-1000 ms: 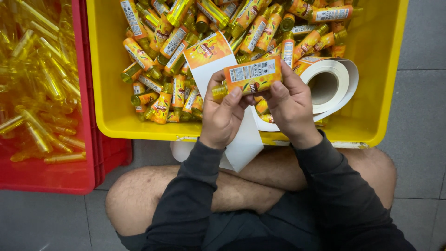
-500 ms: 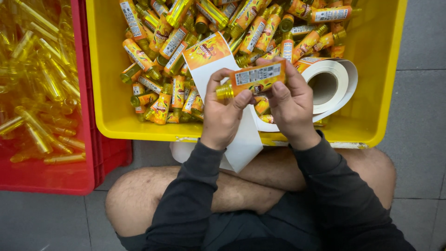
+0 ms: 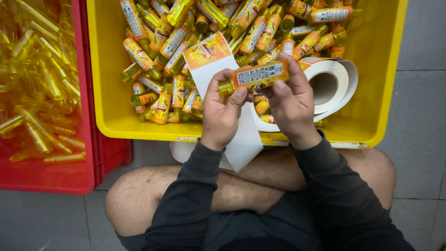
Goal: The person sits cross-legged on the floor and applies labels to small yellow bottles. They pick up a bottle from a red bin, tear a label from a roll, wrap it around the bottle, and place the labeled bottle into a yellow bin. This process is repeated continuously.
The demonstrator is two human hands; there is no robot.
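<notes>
Head view: the left hand (image 3: 223, 109) and right hand (image 3: 290, 102) both grip one small labelled bottle (image 3: 255, 76) lying crosswise between them, above the near edge of the yellow crate (image 3: 385, 93). Labelled bottles (image 3: 158, 51) heap at its far side; a label roll (image 3: 332, 83) lies by the right edge; a red crate (image 3: 55, 174) stands left

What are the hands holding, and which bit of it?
A small labelled bottle, held sideways. The left hand pinches its gold cap end; the right hand wraps fingers around the labelled body.
</notes>
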